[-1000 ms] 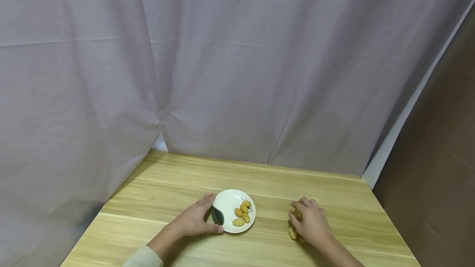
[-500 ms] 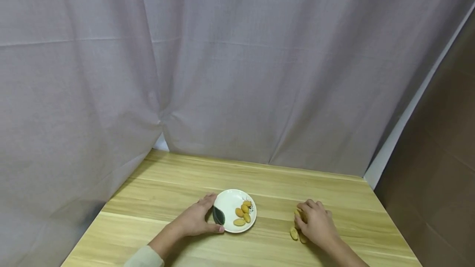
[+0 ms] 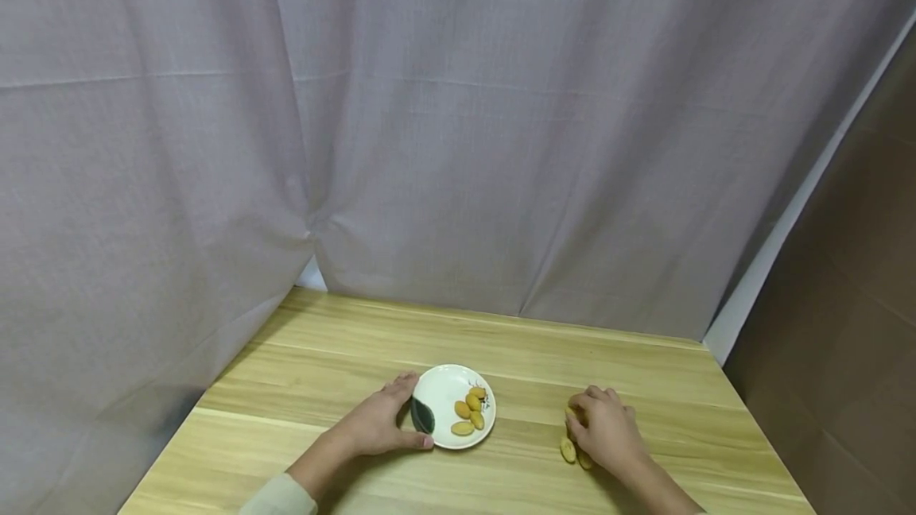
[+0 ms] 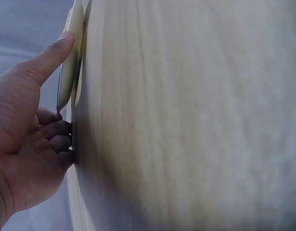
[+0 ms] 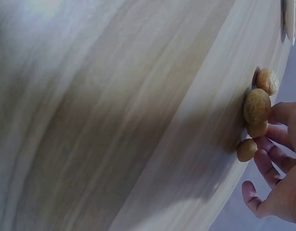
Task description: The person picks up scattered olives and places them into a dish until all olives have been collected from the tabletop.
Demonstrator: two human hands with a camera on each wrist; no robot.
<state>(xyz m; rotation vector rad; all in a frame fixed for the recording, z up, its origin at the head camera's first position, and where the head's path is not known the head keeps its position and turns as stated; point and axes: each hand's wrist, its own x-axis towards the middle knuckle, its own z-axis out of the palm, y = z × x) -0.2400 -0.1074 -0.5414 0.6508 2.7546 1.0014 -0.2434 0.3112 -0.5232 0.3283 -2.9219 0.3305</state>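
A round white plate (image 3: 444, 388) with a dark green leaf patch lies on the wooden table. Several small yellow-orange oval pieces (image 3: 463, 410), fruit-like in look, sit on its right half. My left hand (image 3: 375, 422) holds the plate at its left edge, thumb at the near rim and fingers along the far side; in the left wrist view the thumb (image 4: 56, 55) overlaps the rim. To the right, my right hand (image 3: 608, 429) pinches one oval piece (image 5: 257, 129) between thumb and index finger. Beside it on the table lie other pieces, one oval piece (image 3: 568, 450) nearest the front.
The wooden table (image 3: 343, 332) ends at the back against a hanging grey cloth (image 3: 444, 181). A brown panel (image 3: 837, 300) stands along the right side. Table surface separates the plate from the loose pieces.
My right hand has shifted slightly right and back, uncovering more of the oval pieces in front of it. My left hand stays at the plate; the pieces on the plate look the same.
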